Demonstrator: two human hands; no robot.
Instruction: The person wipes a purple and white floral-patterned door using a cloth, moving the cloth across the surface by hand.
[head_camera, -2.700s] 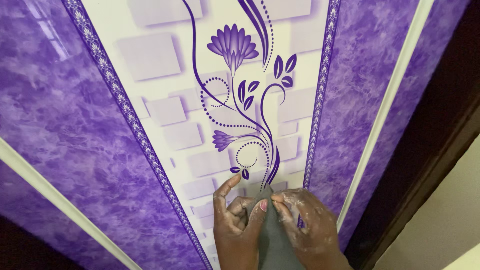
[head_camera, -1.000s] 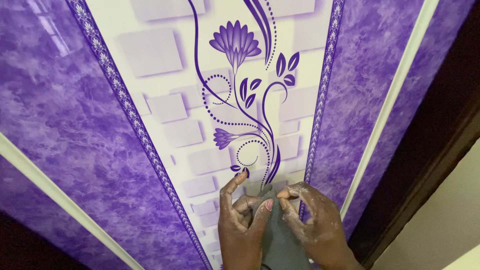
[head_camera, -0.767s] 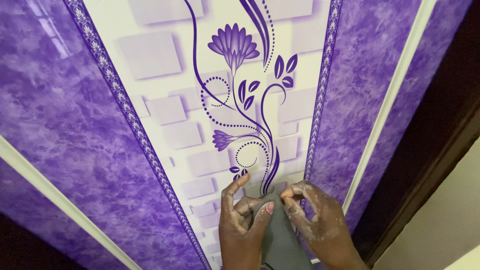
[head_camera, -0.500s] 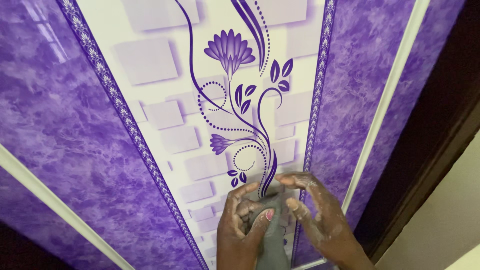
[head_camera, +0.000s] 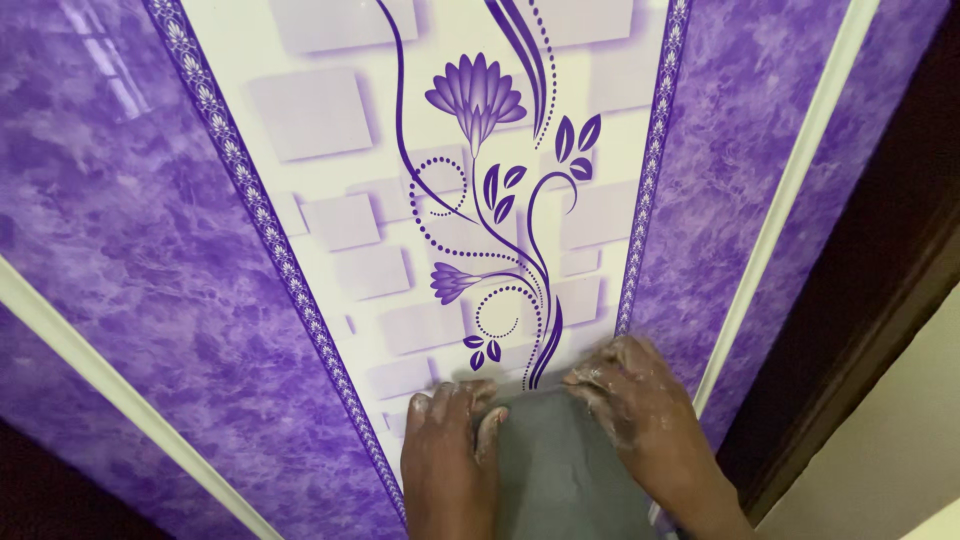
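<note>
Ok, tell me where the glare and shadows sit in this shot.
Head view: window glare streaks the glossy purple panel at upper left; the floral strip is evenly lit and sharp. The dark frame at right and the lower left corner fall into deep shadow. Left hand and right hand on the grey cloth look slightly soft.

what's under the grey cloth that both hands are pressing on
The grey cloth lies flat on the glossy purple-and-white flowered panel, held by the left hand and right hand. The panel's pattern beneath it is covered.
</note>
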